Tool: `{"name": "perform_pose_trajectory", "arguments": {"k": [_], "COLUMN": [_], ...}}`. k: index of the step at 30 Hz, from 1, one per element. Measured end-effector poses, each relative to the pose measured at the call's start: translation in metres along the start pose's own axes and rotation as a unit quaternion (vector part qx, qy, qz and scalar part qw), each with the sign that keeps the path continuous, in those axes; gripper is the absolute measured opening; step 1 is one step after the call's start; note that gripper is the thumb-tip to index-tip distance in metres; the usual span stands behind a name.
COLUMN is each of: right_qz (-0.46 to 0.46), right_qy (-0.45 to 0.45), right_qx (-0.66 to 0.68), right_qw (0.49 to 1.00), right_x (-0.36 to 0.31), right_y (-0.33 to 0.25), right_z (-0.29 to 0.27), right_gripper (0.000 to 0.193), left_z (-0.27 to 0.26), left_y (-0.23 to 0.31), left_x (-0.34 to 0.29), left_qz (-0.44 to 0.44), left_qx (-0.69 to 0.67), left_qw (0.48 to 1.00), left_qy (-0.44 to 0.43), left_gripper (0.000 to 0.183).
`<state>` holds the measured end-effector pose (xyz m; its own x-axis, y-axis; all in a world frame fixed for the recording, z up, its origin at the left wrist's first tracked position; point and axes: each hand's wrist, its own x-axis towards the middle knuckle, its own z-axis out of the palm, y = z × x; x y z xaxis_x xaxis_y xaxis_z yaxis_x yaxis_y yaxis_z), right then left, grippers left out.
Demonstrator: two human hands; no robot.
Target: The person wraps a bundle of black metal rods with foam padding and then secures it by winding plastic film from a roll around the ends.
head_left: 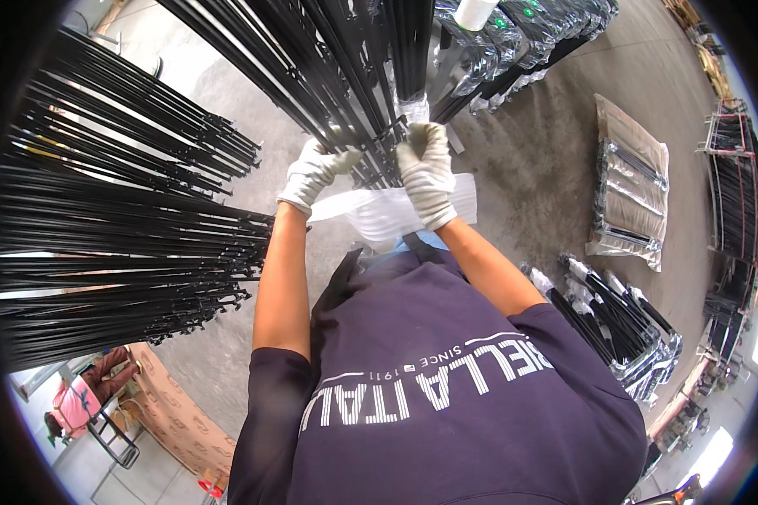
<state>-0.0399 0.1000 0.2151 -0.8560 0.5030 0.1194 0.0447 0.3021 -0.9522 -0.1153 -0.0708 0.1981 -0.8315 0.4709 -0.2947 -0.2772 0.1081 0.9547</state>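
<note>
Two gloved hands work at the lower end of a bundle of black metal rods [370, 76] that rises away from the person. Left hand [316, 171], in a white knit glove, has its grip closed around rods at the near edge of the bundle, fingers curled over the metal. Right hand [425, 172], likewise gloved, sits just beside it to the right, its grip clamped on the rod ends, with the thumb side up against a black bracket. Both hands touch the bundle; they are near each other but do not touch.

Directly below both grips, a white plastic sheet [387, 215] hangs bunched between the wrists, running from under the left wrist across to the right of the right wrist. Whether either hand also pinches the sheet cannot be determined.

Further observations, by position from the grips:
- Left of the left grip, well apart: stacked black rods [118, 227] lying horizontally in fanned layers.
- Above the right grip: rod bundles wrapped in clear film [514, 42].
- Right of the right grip, well apart: a flat wrapped pack [632, 185] lying on the concrete floor [531, 160].
- Below and right of the right grip: more film-wrapped black frames [623, 324] on the floor.
- Far below left: a seated person [84, 396] beside brown cardboard [177, 412].
</note>
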Motion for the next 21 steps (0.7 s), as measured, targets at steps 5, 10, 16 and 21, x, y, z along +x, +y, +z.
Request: {"name": "perform_pose_trajectory", "arguments": {"k": [5,10,16,21], "right_qz": [0.024,-0.03,0.01,-0.066], "right_qy": [-0.165,-0.195,-0.212,-0.13], "right_qx": [-0.022,-0.236,-0.17,-0.045], "right_qw": [0.986,0.952,0.962,0.988], "right_x": [-0.018,0.002,0.005,-0.009], "right_y": [0.032,0.026,0.017,0.028], "right_z": [0.012,0.025,0.019,0.0], "right_gripper": [0.027,0.029,0.033,0.029], "left_z": [0.003,0.004,0.011,0.01], "left_y": [0.021,0.025,0.015,0.012], "left_x": [0.003,0.01,0.011,0.005], "left_qz": [-0.023,-0.056,-0.016,0.004], "left_qx": [0.008,0.081,0.098,0.098], "left_qw": [0.998,0.994,0.994,0.995], "left_qy": [-0.057,-0.051,0.043,0.035], "left_gripper": [0.033,0.03,0.028,0.022]}}
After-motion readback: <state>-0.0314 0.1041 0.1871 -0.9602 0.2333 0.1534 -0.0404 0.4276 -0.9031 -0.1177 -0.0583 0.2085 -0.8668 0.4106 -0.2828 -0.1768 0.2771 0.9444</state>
